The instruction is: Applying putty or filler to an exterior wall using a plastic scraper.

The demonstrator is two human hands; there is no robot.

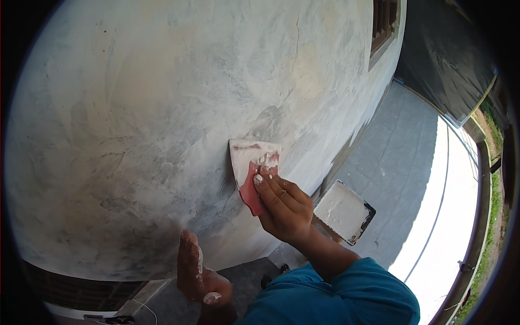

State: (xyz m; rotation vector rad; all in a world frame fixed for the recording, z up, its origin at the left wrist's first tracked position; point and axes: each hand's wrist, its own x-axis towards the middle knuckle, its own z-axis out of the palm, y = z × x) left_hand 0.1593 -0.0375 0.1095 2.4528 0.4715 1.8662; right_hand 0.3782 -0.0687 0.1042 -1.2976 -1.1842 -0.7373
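Observation:
My right hand [287, 206] grips a pink plastic putty spreader [248, 195], its fingers pressed on the face. White putty coats much of the blade and my fingertips. The spreader's wide edge lies against or very close to the wall [162, 119], which carries patchy white and grey smears. Lower and to the left, my left hand [203, 276] is held up beside the wall, fingers stretched out and seen nearly edge-on. Putty marks its edge and thumb; I see nothing held in it.
A rectangular tray of white putty [342, 208] with dark, smeared edges stands on the grey floor [387, 141] to the right. A barred window [383, 24] is set in the wall at upper right. Dark sheeting [449, 54] hangs beyond. A thin cable [149, 307] shows at lower left.

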